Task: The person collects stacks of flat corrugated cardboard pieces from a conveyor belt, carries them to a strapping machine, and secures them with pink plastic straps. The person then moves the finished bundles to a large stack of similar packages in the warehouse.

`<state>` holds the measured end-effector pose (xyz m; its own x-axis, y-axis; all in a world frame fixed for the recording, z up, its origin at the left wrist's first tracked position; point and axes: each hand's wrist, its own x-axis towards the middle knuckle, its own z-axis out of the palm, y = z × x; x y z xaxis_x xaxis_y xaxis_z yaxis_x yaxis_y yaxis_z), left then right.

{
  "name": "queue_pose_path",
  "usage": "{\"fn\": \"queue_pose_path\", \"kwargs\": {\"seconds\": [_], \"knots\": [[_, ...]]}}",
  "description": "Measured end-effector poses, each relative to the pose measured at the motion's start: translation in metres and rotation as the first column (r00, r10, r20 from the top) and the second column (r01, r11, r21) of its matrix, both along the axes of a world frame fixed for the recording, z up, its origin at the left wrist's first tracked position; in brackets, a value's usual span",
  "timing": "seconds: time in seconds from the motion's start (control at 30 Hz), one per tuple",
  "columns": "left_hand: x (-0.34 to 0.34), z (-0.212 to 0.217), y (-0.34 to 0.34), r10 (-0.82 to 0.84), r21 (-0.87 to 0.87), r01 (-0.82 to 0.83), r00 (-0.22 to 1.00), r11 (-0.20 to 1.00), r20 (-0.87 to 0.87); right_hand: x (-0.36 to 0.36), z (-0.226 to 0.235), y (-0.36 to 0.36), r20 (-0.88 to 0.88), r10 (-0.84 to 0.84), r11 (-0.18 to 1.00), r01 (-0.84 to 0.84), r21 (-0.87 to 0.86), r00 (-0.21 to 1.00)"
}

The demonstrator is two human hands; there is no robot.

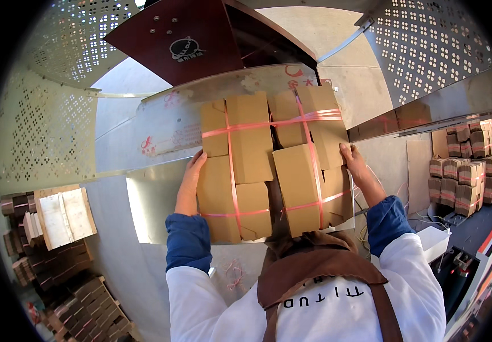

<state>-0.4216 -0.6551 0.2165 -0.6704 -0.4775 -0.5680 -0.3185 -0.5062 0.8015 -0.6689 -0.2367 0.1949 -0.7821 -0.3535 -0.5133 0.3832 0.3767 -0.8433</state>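
Observation:
Two blocks of flat brown cardboard lie side by side in front of me, a left bundle [250,148] and a right bundle [294,171]. Pink plastic strapping crosses both, and a dark gap runs between them. My left hand [190,183] is closed on the left bundle's outer side, with fingertips along its edge. On the opposite side, my right hand [361,170] grips the right bundle, its thumb near the top edge. The undersides of both bundles, and part of my fingers, are hidden.
Beyond the bundles is a pale metal table [172,122] beneath a dark red machine housing [172,43]. Perforated panels [46,119] flank it. Strapped cardboard stacks [468,176] stand right, with more stacks [89,310] lower left. A white-topped board [64,215] rests on stacks. Loose cables lie right.

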Motion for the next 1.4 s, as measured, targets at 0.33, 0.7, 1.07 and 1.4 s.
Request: {"fn": "queue_pose_path", "kwargs": {"seconds": [0.33,0.7,1.07,1.4], "knots": [[-0.002,0.000,0.006,0.060,0.033,-0.060,0.998,0.998,0.010,0.001,-0.001,-0.004,-0.066,0.057,0.997,-0.053,0.059,0.996],[-0.010,0.012,0.006,0.006,-0.021,-0.002,0.985,1.000,0.174,0.004,-0.013,-0.001,-0.096,0.081,0.996,-0.078,0.032,0.992],[0.030,0.012,0.020,0.010,0.026,-0.014,0.990,1.000,0.142,-0.011,-0.015,-0.010,-0.123,0.139,0.986,-0.125,0.115,0.983],[0.192,0.026,0.256,-0.496,-0.028,0.551,0.770,0.834,0.401,-0.003,0.052,-0.273,-0.675,0.611,0.768,-0.517,0.379,0.414]]}}
